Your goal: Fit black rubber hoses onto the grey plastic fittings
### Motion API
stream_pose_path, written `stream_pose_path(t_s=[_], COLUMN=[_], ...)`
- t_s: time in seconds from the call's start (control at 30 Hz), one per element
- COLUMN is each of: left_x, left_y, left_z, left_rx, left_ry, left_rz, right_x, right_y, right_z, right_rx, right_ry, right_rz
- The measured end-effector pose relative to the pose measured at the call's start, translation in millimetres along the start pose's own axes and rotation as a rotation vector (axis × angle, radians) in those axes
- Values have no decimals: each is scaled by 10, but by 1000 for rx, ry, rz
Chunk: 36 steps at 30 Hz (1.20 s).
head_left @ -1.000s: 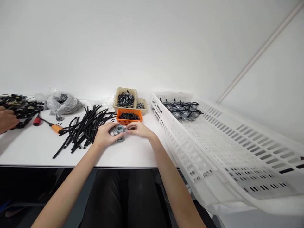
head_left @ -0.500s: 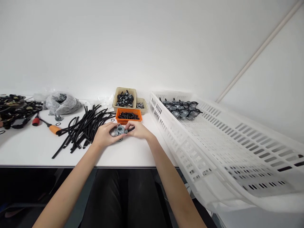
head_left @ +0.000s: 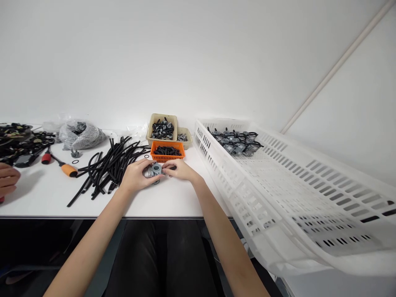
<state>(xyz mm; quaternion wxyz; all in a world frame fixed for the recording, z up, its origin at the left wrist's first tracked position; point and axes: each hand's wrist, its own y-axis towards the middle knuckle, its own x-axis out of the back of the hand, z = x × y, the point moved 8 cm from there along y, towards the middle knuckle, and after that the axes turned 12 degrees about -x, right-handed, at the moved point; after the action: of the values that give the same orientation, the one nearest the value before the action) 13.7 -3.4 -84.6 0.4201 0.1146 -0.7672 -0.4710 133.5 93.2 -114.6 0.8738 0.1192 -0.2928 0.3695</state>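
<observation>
My left hand (head_left: pixel 136 175) is closed around the left side of a small grey metal carburetor (head_left: pixel 156 168), which it holds low over the table. The carburetor's round opening faces up. On its right side, my right hand (head_left: pixel 178 170) pinches a black rubber hose (head_left: pixel 173 167); the fingers cover most of the hose, and whether it sits on the fitting cannot be seen. Just beyond my hands stands an orange basket (head_left: pixel 152 156) of short black hose pieces. Long black hoses (head_left: pixel 108 169) lie in a loose pile left of my left hand.
A white slotted crate (head_left: pixel 247 198) fills the right side, with several carburetors (head_left: pixel 236 142) at its far end. Behind the orange basket are beige bins (head_left: pixel 149 140) of small parts. Screwdrivers (head_left: pixel 68 169) and a plastic bag (head_left: pixel 82 138) lie left. A co-worker's hand (head_left: pixel 8 179) is at the left edge.
My right fingers have shifted slightly over the hose and now cover more of it. The carburetor stays in my left hand. A co-worker's hand has come in at the left edge.
</observation>
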Motion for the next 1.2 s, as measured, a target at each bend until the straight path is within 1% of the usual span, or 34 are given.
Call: stream_pose_path(t_s=[0.17,0.47,0.7,0.87,1.03,1.2], left_x=[-16,-87,-174,-142,-98,-84], left_y=[2,-6,-69,-58,-44,-30], left_z=[28,118,212,179,114,76], left_rx=[35,105,233,210,124,69], left_ry=[-27,-89,-103,-32,55,92], left_rz=[31,80,185,157,110,89], right_x=[-2,-27,-30,-28,-12,-37], right_y=[0,-2,-20,-13,-33,-41], right_z=[20,38,63,65,107,97], right_rx=[43,18,13,31,75,42], right_ry=[71,181,175,190,149,153], right_rz=[5,49,60,85,94,124])
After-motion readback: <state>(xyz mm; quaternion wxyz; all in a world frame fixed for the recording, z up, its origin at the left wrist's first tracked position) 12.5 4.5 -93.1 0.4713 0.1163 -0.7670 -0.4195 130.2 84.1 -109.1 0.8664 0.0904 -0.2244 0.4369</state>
